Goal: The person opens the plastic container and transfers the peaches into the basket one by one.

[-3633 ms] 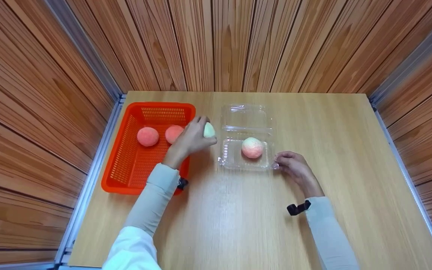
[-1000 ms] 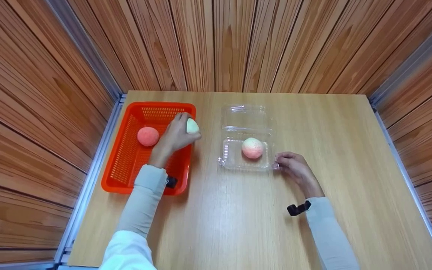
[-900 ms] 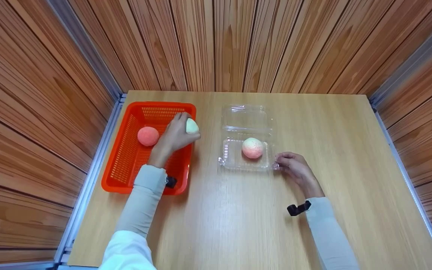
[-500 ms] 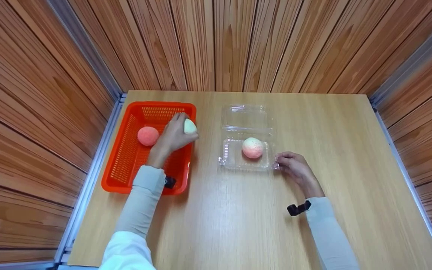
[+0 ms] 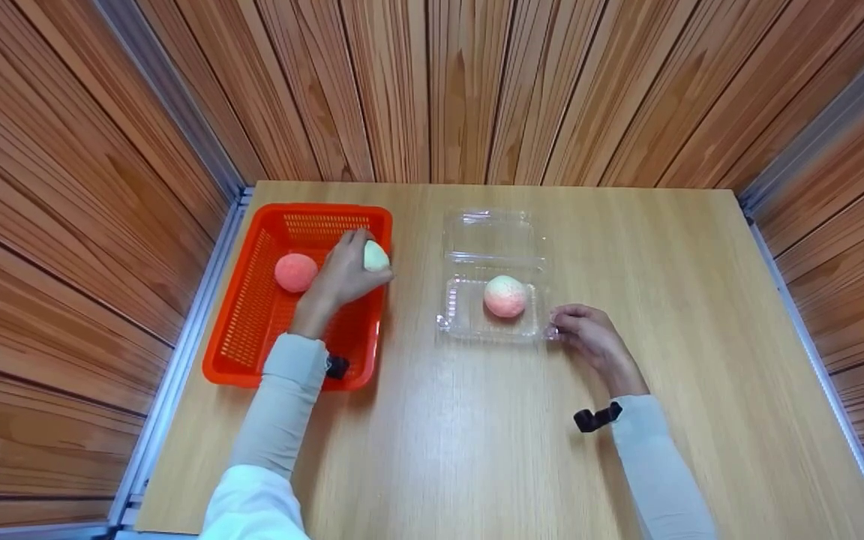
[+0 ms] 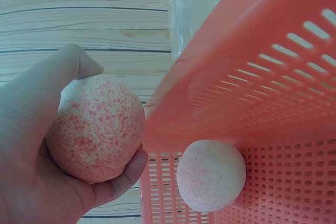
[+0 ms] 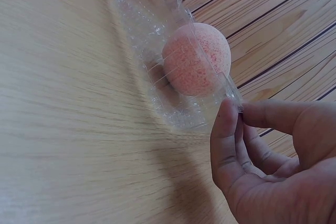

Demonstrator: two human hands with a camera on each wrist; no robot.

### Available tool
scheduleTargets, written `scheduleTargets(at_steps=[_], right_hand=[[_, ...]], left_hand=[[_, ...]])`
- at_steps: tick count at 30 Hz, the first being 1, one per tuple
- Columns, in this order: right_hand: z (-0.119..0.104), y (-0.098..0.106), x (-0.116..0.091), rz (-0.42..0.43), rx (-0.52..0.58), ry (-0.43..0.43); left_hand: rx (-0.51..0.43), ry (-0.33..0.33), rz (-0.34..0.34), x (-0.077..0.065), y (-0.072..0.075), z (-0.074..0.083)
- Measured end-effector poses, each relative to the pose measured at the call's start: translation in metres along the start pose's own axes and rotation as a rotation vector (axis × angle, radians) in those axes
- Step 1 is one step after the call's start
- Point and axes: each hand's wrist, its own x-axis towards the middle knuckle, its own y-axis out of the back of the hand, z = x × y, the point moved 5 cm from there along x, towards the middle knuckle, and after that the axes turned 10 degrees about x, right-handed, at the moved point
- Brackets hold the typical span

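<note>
My left hand point(image 5: 346, 271) grips a round peach point(image 5: 376, 256), pale green on the side that shows in the head view, over the right side of the red basket point(image 5: 214, 367). In the left wrist view the held peach point(image 6: 100, 129) is pink-speckled, with the thumb and fingers curled round it. Another peach point(image 5: 296, 272) lies in the basket. My right hand point(image 5: 593, 341) pinches the front right corner of a clear plastic clamshell box point(image 5: 469, 319), whose lid is folded back. One pink and white peach point(image 5: 505, 296) sits in the box's base.
The wooden table point(image 5: 447, 442) carries the basket on the left and the box near the middle. Wood-plank walls point(image 5: 462, 90) stand behind and on both sides. A black wrist camera point(image 5: 593, 418) sits on the right wrist.
My left hand has moved left with the peach, from beside the basket to over it. A second peach seen earlier in the basket is now hidden in the head view. The right hand stays still.
</note>
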Motion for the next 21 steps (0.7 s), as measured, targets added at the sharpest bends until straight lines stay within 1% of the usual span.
scheduleTargets(at_steps=[6, 12, 21], right_hand=[[0.000, 0.000, 0.000, -0.016, 0.008, 0.020], [0.001, -0.001, 0.001, -0.020, 0.023, 0.021], [-0.001, -0.002, -0.002, -0.029, 0.039, 0.027]], left_hand=[[-0.008, 0.005, -0.001, -0.001, 0.000, -0.004], [-0.006, 0.015, -0.019, -0.002, -0.001, -0.009], [0.004, 0.036, -0.026, -0.003, -0.003, -0.016]])
